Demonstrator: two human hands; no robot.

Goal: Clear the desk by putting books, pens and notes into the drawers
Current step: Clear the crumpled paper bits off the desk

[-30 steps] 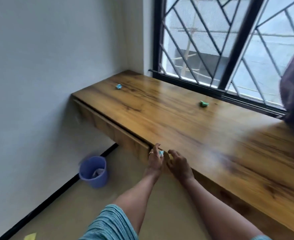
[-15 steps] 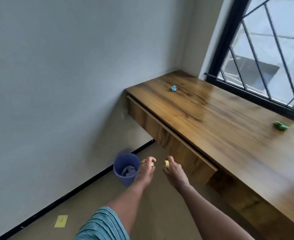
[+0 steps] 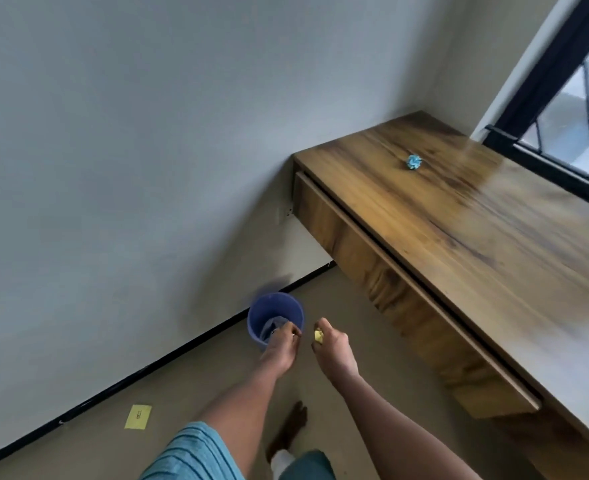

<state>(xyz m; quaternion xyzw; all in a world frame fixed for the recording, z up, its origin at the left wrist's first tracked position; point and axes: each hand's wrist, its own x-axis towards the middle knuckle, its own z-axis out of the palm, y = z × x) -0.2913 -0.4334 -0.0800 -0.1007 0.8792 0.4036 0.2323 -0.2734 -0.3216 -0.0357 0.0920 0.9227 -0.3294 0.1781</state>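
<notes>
Nearest are a striped blue sleeve (image 3: 189, 455) and a bare foot (image 3: 291, 427) on the floor (image 3: 199, 375), w/ a flat yellow note (image 3: 138, 416) lying off to the left near the wall. Further out, both hands have swung off the table's front edge, where they were a sec ago, and now hang at the blue bin (image 3: 275, 315). Left hand (image 3: 281, 349) is over the bin's rim, fingers (image 3: 289, 329) bunched together. The blue scrap it carried half a sec ago no longer shows, so can't tell if it's been dropped or is just hidden. Right hand (image 3: 334, 348) is just beside the bin, thumb and fingers pinching a yellow paper wad (image 3: 318, 336). Beyond is the table (image 3: 494, 254), its drawer (image 3: 348, 244) front flush, i.e. closed. Far back on the table top, near the wall corner, sits a blue paper wad (image 3: 413, 161), well apart from both hands. Scraps are prob. headed for the bin, not the drawers. Table isn't cleared yet, since at least that blue paper wad is left.
</notes>
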